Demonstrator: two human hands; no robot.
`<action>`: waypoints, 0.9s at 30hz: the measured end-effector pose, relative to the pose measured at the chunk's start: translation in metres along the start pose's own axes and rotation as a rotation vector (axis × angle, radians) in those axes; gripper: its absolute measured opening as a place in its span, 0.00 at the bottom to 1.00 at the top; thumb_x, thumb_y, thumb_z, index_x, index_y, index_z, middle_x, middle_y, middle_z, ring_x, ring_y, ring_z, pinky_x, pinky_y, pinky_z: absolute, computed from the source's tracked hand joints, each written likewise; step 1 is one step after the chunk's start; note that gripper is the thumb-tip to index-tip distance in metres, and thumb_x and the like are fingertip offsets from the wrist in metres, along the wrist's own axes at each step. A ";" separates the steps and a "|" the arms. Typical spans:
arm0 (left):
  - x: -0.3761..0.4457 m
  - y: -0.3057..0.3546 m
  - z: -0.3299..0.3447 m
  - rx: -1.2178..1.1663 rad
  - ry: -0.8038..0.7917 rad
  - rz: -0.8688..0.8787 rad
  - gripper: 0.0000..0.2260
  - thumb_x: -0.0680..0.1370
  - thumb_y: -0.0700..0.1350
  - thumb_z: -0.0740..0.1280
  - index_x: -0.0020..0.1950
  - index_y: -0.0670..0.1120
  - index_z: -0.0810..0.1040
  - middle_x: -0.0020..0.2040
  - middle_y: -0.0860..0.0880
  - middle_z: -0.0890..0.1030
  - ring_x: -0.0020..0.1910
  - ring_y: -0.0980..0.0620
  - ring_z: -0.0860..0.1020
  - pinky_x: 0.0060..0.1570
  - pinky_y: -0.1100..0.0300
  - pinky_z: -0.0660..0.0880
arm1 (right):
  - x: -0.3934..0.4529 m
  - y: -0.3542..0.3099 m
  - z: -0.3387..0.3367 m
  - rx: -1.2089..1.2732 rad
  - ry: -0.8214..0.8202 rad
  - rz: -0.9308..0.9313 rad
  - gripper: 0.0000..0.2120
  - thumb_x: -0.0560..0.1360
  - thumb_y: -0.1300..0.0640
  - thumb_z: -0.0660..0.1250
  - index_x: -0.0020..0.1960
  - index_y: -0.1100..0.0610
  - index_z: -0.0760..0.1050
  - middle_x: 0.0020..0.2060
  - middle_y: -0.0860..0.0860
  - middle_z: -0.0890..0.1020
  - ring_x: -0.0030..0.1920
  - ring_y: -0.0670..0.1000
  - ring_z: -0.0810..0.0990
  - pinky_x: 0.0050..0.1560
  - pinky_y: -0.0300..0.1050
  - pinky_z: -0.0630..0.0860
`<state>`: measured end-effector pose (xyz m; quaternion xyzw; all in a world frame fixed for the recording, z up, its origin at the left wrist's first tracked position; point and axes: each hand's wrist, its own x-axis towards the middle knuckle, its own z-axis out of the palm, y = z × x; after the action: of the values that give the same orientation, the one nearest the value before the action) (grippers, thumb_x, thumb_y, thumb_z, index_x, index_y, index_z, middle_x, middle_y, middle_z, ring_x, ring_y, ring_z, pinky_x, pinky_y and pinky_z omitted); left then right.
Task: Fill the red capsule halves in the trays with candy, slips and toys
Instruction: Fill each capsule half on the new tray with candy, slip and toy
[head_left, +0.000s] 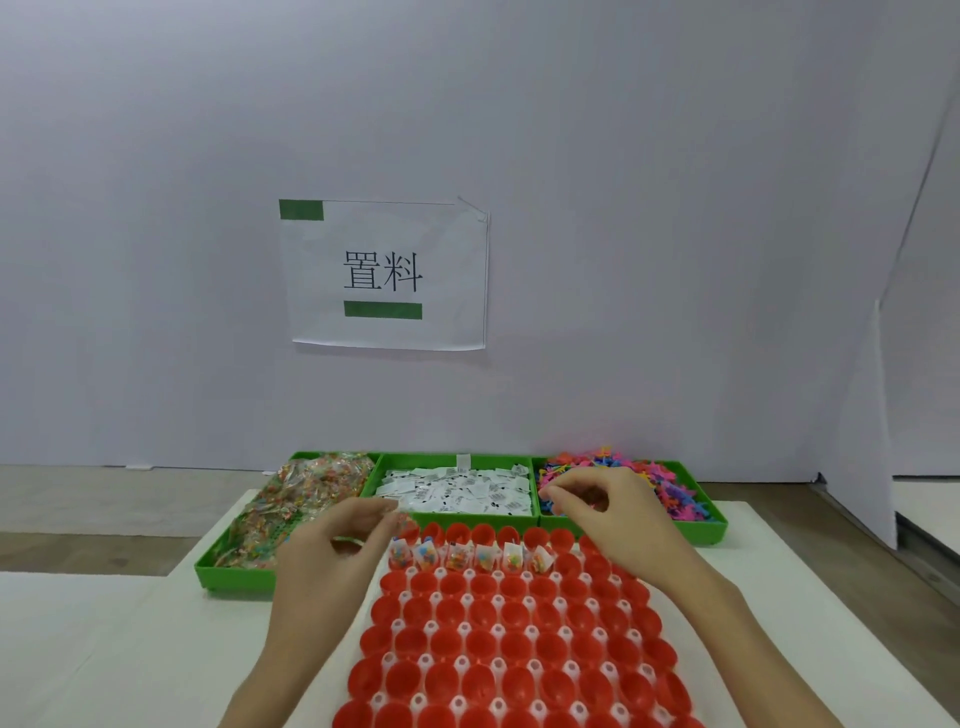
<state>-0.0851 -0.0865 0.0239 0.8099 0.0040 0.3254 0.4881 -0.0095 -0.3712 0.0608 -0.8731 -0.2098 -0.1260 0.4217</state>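
A big tray of red capsule halves (514, 639) is laid out on the white table (104, 649), open sides up, with three green bins lined up just behind it: candy packets (291, 499) on the left, paper slips (457, 491) in the middle, little plastic toys (670, 483) on the right. Only a handful of cups in the second row from the back are loaded so far, with packets (467, 556) propped in them, so the job looks barely started.

The left hand (332, 556) is curled by the tray's back-left corner, fingertips pinched together on something small; what exactly can't be told. The right hand (613, 514) is held at the near edge of the toy bin, thumb and fingers nipped together, and whether a toy is caught there can't be made out.

Handling-wise, everything here is probably featherweight. The packets look crinkly and slippery, best taken by an edge. Slips are floppy, so a fingertip pinch is needed. The halves are likely nudged easily.
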 end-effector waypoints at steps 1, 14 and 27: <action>-0.005 0.002 0.001 -0.017 0.002 0.009 0.06 0.75 0.45 0.76 0.46 0.57 0.86 0.40 0.59 0.86 0.41 0.60 0.83 0.41 0.69 0.77 | -0.001 -0.002 -0.001 0.006 -0.003 -0.003 0.05 0.79 0.51 0.70 0.50 0.47 0.86 0.41 0.41 0.86 0.46 0.38 0.81 0.49 0.30 0.76; -0.023 -0.008 0.002 0.034 -0.077 0.192 0.12 0.74 0.39 0.77 0.45 0.58 0.84 0.40 0.58 0.83 0.39 0.54 0.78 0.39 0.62 0.75 | 0.045 -0.013 0.051 -0.273 -0.203 -0.009 0.10 0.82 0.58 0.67 0.59 0.54 0.84 0.56 0.47 0.86 0.51 0.40 0.81 0.55 0.28 0.72; -0.019 -0.015 -0.001 0.070 -0.052 0.145 0.10 0.76 0.42 0.76 0.45 0.58 0.84 0.42 0.61 0.82 0.43 0.53 0.77 0.40 0.64 0.73 | 0.104 -0.003 0.110 -0.508 -0.367 0.013 0.06 0.76 0.60 0.75 0.51 0.62 0.85 0.50 0.55 0.87 0.46 0.49 0.84 0.49 0.39 0.78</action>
<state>-0.0961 -0.0843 0.0021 0.8329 -0.0559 0.3382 0.4345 0.0855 -0.2555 0.0366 -0.9601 -0.2385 -0.0122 0.1458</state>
